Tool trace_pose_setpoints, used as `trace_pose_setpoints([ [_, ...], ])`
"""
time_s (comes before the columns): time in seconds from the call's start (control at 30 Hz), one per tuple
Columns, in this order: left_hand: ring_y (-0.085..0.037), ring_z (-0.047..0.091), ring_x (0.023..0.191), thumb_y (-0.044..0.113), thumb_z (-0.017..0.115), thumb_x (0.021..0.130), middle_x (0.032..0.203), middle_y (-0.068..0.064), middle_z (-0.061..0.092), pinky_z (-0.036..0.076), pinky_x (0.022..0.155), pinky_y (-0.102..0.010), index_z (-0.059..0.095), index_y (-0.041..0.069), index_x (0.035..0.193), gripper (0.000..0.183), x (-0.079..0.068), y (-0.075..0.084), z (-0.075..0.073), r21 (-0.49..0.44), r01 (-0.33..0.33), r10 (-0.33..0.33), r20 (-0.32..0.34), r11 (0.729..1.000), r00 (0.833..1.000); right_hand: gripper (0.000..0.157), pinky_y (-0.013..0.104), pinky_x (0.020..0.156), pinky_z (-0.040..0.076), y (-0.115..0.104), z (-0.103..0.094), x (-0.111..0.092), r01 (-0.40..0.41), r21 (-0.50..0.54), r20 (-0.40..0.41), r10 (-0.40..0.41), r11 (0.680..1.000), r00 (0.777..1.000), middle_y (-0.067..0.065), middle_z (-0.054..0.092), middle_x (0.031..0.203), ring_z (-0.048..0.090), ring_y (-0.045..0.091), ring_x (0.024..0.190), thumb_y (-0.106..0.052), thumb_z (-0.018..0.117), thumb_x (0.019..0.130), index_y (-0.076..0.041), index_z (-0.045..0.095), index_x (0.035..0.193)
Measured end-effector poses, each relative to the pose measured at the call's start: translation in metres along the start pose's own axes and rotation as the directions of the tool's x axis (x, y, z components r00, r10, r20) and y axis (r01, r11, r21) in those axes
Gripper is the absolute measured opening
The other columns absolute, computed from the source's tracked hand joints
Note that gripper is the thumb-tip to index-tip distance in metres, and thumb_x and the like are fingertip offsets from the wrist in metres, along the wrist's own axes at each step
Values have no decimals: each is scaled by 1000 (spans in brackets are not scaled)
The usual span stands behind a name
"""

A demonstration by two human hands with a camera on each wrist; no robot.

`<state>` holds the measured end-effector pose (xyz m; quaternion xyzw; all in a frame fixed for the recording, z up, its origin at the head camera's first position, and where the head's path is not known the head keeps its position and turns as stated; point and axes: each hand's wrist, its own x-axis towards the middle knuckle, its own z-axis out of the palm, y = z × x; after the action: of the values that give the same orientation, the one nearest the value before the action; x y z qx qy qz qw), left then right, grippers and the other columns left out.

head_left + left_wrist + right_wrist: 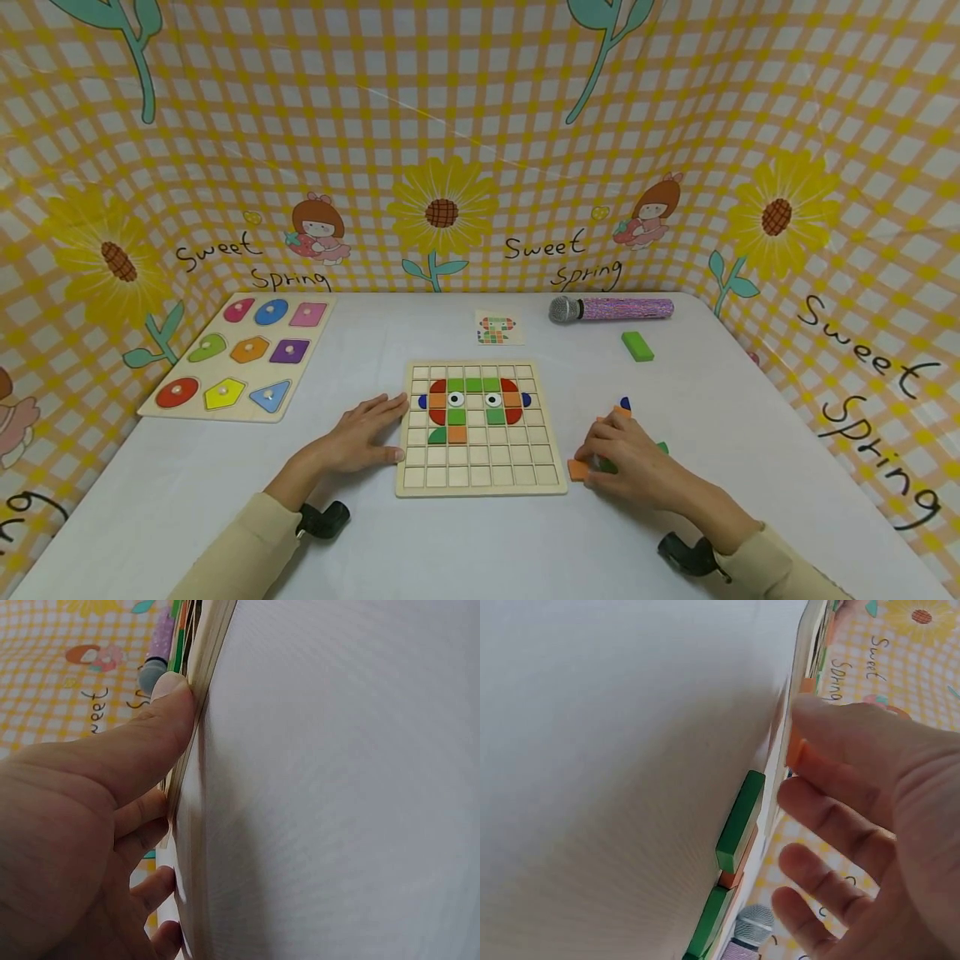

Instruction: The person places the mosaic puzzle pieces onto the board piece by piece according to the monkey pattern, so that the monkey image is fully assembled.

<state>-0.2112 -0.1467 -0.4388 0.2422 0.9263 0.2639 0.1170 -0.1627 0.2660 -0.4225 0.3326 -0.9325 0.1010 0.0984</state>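
My left hand (362,435) rests at the left edge of the wooden grid board (480,486). Its thumb (161,724) and fingers touch that edge. Colored tiles in the board's upper rows form a face with two eye tiles (455,399); a green quarter-round (438,436) and an orange square (457,434) lie below it. Right of the board, my right hand (633,467) pinches an orange tile (577,471) between thumb and index finger, low over the table. Partly covered by this hand are loose green tiles (741,821), more orange and a dark blue tile (626,403).
A small picture card (498,328) lies behind the board. Back right are a glittery microphone (615,309) and a green block (637,346). A peg puzzle (247,375) with knobbed shapes lies on the left. Patterned cloth (480,100) surrounds the table.
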Motion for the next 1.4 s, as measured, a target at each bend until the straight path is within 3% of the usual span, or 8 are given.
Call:
trace_pose_setpoints([
  [0.17,-38,14,145,36,66,86,157,-8,25,13,110,-66,31,9,148,76,0,0,0,4,-1,1,-1,1000,1000,21,28,78,35,-5,-1,7,28,3,-36,-28,1000,999,-14,61,87,39,6,89,-28,80,72,-22,72,90],
  [0.4,-37,14,145,36,66,86,157,-7,25,14,110,-65,31,10,148,76,0,0,0,2,3,-3,-1,1000,1000,21,29,77,39,-26,-4,31,-2,11,-8,2,1000,1000,-8,63,92,43,10,91,-25,78,74,-18,73,93],
  [0.77,-38,15,145,37,67,86,157,-8,26,14,111,-65,31,10,148,77,0,0,0,5,3,-3,-5,1000,1000,21,27,72,36,-51,17,77,37,34,-29,-36,999,999,-4,63,90,42,12,86,-30,77,77,-16,74,91],
  [0.9,-37,14,145,37,66,86,157,-8,25,14,111,-64,30,10,148,76,1,-1,0,9,-3,3,0,1000,1000,21,28,73,37,-57,22,89,17,28,-14,-17,999,1000,-3,64,92,44,13,86,-31,76,78,-17,74,93],
  [1.4,-37,15,145,38,65,86,157,-7,25,14,110,-65,30,10,148,76,1,-3,1,9,-1,1,-4,1000,1000,16,32,76,39,-67,32,111,-61,52,56,58,997,997,0,65,96,47,17,90,-26,74,80,-16,75,93],
])
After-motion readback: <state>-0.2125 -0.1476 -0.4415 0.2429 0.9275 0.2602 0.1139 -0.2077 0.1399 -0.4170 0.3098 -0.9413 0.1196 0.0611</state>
